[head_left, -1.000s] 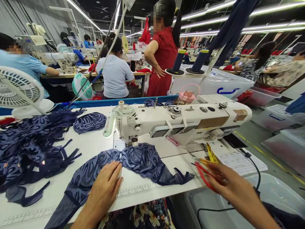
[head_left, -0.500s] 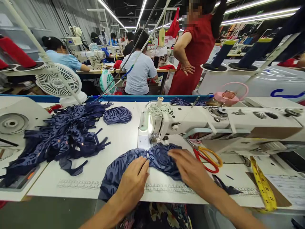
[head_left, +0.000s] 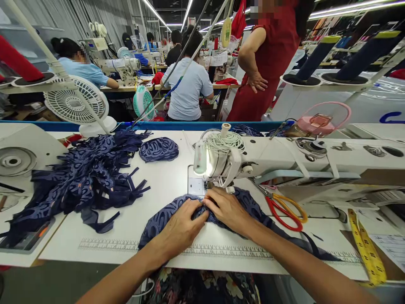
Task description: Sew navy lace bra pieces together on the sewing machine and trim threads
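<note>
A navy patterned fabric piece (head_left: 160, 219) with curved, cup-like halves lies in front of the needle area of a white sewing machine (head_left: 268, 154). My left hand (head_left: 186, 221) pinches its middle, thumb and fingers together at the near edge. From the other side, my right hand (head_left: 226, 211) presses in close to the needle, its fingertips closed on the same fabric and almost meeting my left ones. The fingers cover the spot they hold. On the right, a dark strap-like end (head_left: 316, 249) of cloth trails past my right forearm.
Left of my hands lies a heap of navy pieces (head_left: 91, 177), beside a folded navy cup (head_left: 158, 149). Scissors (head_left: 286, 211) with red and orange handles and a yellow tape measure (head_left: 367, 249) lie right. Across the bench are a white fan (head_left: 76, 101) and several people.
My right hand has moved left and inward to the fabric's middle, near the needle, beside my left fingertips. The fabric's right part now stretches out further right. The view has shifted slightly.
</note>
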The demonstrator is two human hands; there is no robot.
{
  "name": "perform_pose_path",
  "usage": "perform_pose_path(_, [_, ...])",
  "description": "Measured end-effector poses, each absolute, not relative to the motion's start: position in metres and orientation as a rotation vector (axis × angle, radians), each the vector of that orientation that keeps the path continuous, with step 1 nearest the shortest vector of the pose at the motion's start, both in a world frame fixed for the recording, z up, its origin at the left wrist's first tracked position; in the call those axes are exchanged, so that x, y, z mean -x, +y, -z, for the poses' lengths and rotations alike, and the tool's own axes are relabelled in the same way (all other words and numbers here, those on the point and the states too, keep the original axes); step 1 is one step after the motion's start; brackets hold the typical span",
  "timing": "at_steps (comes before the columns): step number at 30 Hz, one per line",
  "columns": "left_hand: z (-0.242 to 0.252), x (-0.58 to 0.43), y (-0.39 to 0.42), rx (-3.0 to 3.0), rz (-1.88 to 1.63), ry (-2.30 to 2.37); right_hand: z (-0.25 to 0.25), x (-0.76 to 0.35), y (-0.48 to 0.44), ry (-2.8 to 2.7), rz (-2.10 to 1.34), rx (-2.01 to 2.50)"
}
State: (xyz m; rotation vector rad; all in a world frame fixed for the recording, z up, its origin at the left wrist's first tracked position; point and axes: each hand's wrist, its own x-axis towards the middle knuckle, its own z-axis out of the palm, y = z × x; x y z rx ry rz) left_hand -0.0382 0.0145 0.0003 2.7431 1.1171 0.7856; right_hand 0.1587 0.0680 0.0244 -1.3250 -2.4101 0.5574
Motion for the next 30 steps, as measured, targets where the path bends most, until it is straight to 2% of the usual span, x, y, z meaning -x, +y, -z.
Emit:
perform_pose_path(9, [0.011,0.032,0.0,-2.84,-0.796,1.123,-0.02,-0.148,0.079,-2.283,-0.684,1.613])
perform_pose_path(16, [0.012,0.036,-0.001,-2.818,-0.831,1.132,-0.023,-0.141,0.082,-2.236,-0.679,1.647])
perform_pose_path(20, [0.001,0.037,-0.018,-2.88,-0.793,1.189,-0.043,-0.155,0.067,-2.273,-0.687,1.556])
perform_pose_path(23, [-0.004,0.047,-0.046,-2.881,-0.765,1.308,-0.057,-0.184,0.036,-2.296,-0.587,1.389])
perform_pose_path(26, [0.002,0.07,-0.075,-2.94,-0.648,1.452,-0.048,-0.212,0.0,-2.425,-0.446,1.196])
perform_pose_path(28, [0.007,0.086,-0.089,-3.021,-0.584,1.499,-0.031,-0.219,-0.021,-2.548,-0.256,1.111])
perform_pose_path(30, [0.008,0.092,-0.092,-3.07,-0.694,1.476,-0.018,-0.218,-0.041,-2.595,0.018,1.063])
